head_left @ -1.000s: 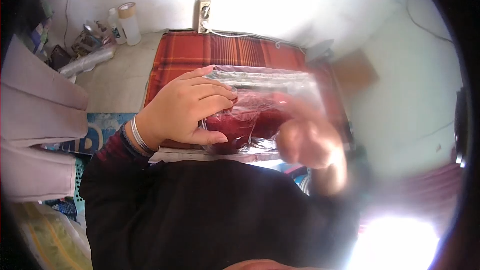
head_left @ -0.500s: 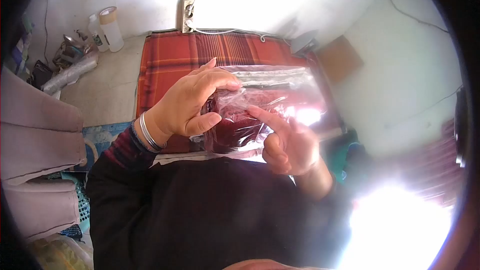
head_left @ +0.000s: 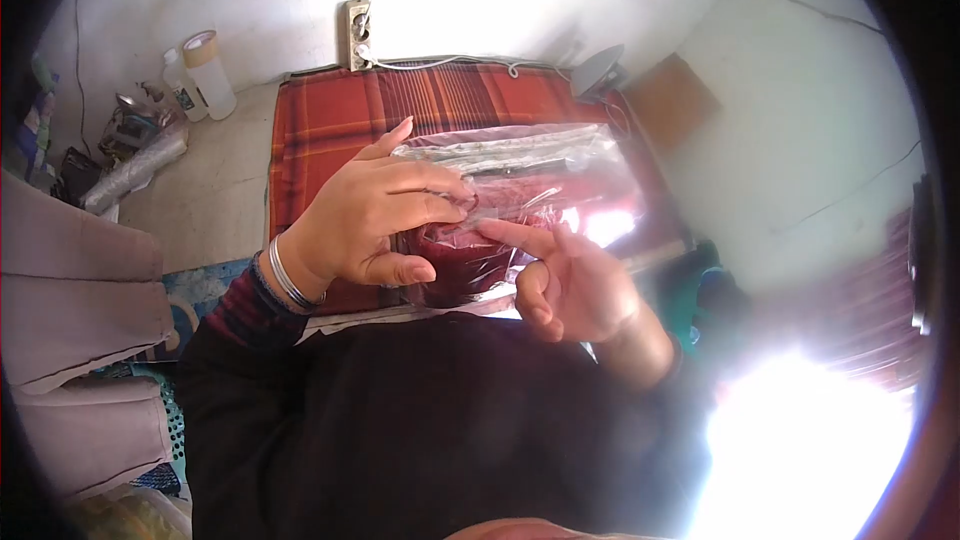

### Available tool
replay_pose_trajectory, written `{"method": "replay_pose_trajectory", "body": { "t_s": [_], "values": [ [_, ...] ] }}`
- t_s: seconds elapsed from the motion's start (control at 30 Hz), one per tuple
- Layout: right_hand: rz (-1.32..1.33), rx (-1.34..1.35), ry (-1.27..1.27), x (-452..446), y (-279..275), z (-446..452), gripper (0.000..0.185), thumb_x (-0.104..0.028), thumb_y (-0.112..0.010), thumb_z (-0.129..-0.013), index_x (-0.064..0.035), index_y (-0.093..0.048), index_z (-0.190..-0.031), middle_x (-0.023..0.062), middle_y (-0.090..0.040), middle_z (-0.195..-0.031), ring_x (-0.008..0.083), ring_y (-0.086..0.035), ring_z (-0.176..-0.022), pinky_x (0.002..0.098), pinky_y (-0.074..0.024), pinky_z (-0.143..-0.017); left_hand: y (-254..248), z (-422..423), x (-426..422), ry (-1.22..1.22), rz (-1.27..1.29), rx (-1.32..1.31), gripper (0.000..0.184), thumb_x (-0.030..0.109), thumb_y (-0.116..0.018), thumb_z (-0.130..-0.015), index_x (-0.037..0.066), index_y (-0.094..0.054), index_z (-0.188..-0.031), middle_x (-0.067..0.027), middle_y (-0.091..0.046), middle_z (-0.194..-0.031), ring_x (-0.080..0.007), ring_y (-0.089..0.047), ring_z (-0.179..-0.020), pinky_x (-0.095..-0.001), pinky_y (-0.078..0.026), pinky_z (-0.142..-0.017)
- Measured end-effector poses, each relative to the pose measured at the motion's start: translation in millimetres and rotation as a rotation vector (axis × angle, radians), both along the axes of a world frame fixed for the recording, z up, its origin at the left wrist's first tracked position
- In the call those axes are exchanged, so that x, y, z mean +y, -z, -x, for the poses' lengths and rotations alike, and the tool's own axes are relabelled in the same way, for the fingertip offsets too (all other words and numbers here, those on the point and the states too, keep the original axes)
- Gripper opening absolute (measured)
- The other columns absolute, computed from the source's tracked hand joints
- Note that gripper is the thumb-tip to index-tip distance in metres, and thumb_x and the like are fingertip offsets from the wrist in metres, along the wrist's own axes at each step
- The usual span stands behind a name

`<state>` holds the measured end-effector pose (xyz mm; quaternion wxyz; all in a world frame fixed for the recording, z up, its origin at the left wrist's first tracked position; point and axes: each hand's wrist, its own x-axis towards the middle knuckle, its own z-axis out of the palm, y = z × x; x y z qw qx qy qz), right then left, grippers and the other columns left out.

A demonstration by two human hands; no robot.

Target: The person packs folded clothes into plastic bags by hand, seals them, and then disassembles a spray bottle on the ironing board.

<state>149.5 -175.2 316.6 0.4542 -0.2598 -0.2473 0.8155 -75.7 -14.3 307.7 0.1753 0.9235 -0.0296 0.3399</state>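
Left hand (head_left: 362, 215) lies spread over the left end of the clear plastic bag (head_left: 530, 195), its long axis running left-right on the checked cloth (head_left: 335, 120); right hand (head_left: 592, 292), index finger extended, reaches in from the near right.

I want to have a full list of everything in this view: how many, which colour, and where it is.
plastic bag: one, clear, on the cloth
bag's contents: count unclear, mostly dark red
checked cloth: one, red-orange and dark, under the bag
socket block: one, beige, on the wall
cable: one, white, along the cloth's far edge
bottles: two, whitish, far left
wrapped bundle: one, clear-silvery, left, before the bottles
curtain: grey-pink, near left
square panel: one, brown, far right
Other clutter at the edges: too unclear to count
bangles: silvery, count unclear, left wrist
left hand, right hand: two, bare, fingers at the bag
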Motion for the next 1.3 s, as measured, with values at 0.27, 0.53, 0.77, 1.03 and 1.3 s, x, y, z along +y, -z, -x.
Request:
{"method": "replay_pose_trajectory", "body": {
  "t_s": [0.27,0.53,0.77,1.03,1.3],
  "values": [
    [-0.195,-0.912,-0.137,6.2,-45.9,2.0,0.058,-0.044,-0.033,-0.101,-0.0042,-0.034,-0.143,0.01,-0.066,-0.075,0.012,-0.058,-0.058,0.0222,-0.0476,-0.052,-7.8,0.0,-7.5,-0.078,-0.095,0.067,0.047,0.051,-0.066,-0.078,0.007,-0.07,-0.093,-0.0075,-0.067,-0.105,-0.0266,-0.063,-0.107,-0.0523,-0.018,-0.113],
    [-0.761,-1.529,0.422,-2.6,-54.6,-0.4,0.032,-0.031,-0.061,-0.091,-0.0012,-0.067,-0.101,0.0089,-0.062,-0.066,0.0212,-0.061,-0.06,0.0299,-0.0503,-0.065,-6.1,2.0,-8.2,-0.128,-0.183,0.063,0.036,0.044,-0.071,-0.076,0.012,-0.068,-0.093,-0.002,-0.066,-0.104,-0.0206,-0.063,-0.105,-0.052,-0.024,-0.112],
    [-1.329,-2.118,0.313,8.4,-17.0,8.6,0.06,-0.047,-0.071,-0.074,-0.025,-0.058,-0.128,0.0091,-0.041,-0.142,0.0347,-0.033,-0.133,0.0609,-0.0242,-0.104,1.3,1.8,-5.0,-0.115,-0.207,-0.041,0.031,0.038,-0.073,-0.076,0.013,-0.067,-0.094,-0.0031,-0.067,-0.106,-0.0207,-0.064,-0.103,-0.0496,-0.03,-0.109],
    [-1.436,-2.044,0.302,4.8,-13.9,-12.4,0.057,-0.052,-0.07,-0.072,-0.0301,-0.061,-0.123,0.0066,-0.04,-0.143,0.0337,-0.032,-0.135,0.0685,-0.0113,-0.106,-2.8,0.3,-5.0,-0.075,-0.044,-0.028,0.043,0.043,-0.07,-0.077,0.01,-0.064,-0.103,-0.0075,-0.067,-0.11,-0.0257,-0.063,-0.107,-0.0502,-0.031,-0.108],
    [-1.569,-1.826,0.529,-14.2,-37.2,-86.0,0.046,-0.049,-0.07,-0.075,-0.0161,-0.07,-0.107,0.0105,-0.055,-0.128,0.0337,-0.049,-0.122,0.051,-0.0334,-0.103,-6.4,-7.1,-23.8,-0.147,0.183,0.011,0.069,0.064,-0.056,-0.079,0.006,-0.059,-0.114,-0.0156,-0.063,-0.117,-0.0321,-0.06,-0.112,-0.0532,-0.029,-0.108]
  ]
}}
